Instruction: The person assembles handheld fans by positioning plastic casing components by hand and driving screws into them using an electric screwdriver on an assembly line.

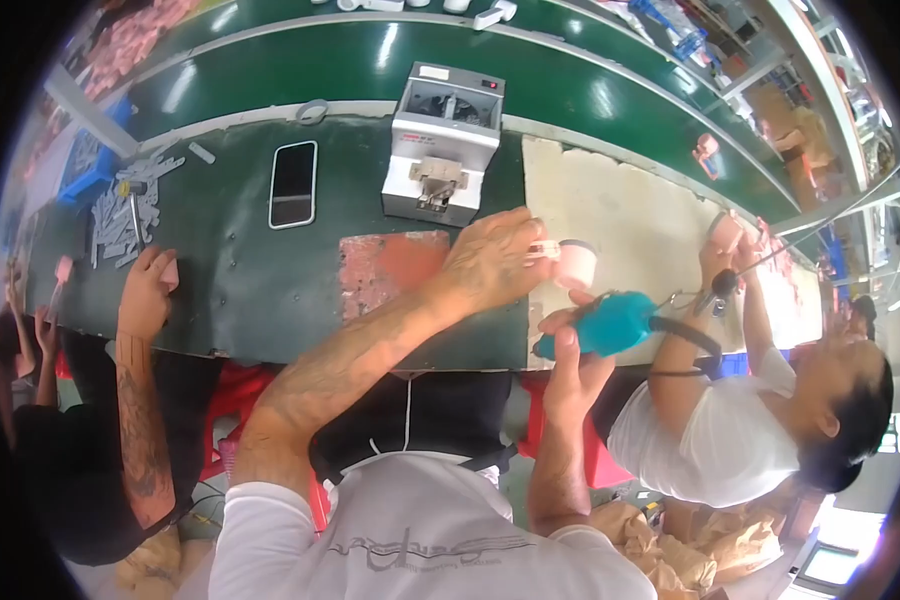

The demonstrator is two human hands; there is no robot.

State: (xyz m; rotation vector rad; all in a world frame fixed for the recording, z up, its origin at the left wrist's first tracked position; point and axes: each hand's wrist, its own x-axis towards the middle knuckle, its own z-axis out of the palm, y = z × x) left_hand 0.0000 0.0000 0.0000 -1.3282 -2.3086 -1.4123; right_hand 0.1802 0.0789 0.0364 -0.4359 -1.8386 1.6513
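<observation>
My left hand [490, 262] reaches across the dark green bench [230, 250] and pinches a small pink and white cup-shaped part [576, 266], which sits at the edge of a white foam mat [630, 215]. My right hand [573, 365] grips a teal electric screwdriver [610, 322] just below and right of that part. The tool lies roughly level and its black cable [690, 335] runs off to the right. The tool's tip is hidden.
A grey box-shaped screw feeder [442, 140] stands behind my left hand, next to a phone [294, 183] and a worn red pad [390, 268]. A person's tattooed arm [142, 400] rests at left near grey parts [120, 215]. Another person in white [730, 430] works at right.
</observation>
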